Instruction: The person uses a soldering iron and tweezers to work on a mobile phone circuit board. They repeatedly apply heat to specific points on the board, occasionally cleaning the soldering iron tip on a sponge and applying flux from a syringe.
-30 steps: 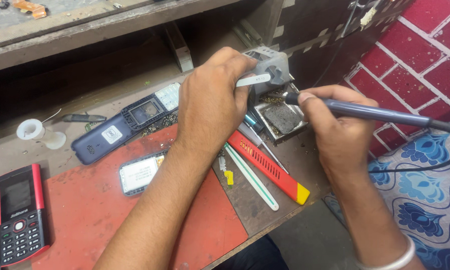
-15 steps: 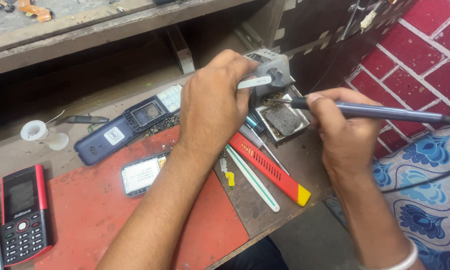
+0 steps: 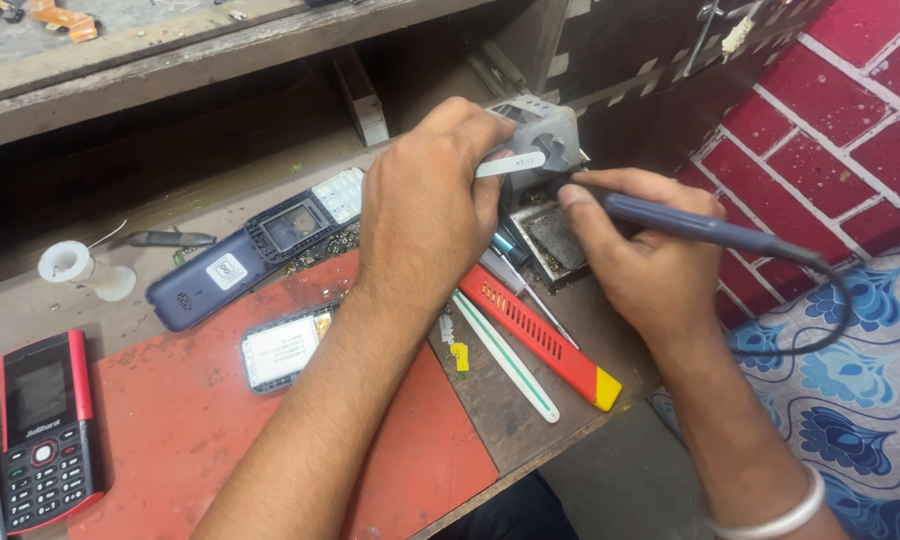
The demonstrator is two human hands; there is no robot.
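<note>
Head view: left hand (image 3: 425,205) pinches tweezers (image 3: 510,165) and right hand (image 3: 650,255) grips a soldering iron (image 3: 690,228) at the grey stand (image 3: 548,140), near an opened blue phone (image 3: 245,262), red-and-yellow tool (image 3: 540,335) and red phone (image 3: 42,430).

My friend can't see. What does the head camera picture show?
The right hand holds a dark blue soldering iron over a small tray, while the left hand holds tweezers. A red-and-black phone and an opened blue phone lie on the workbench.
</note>
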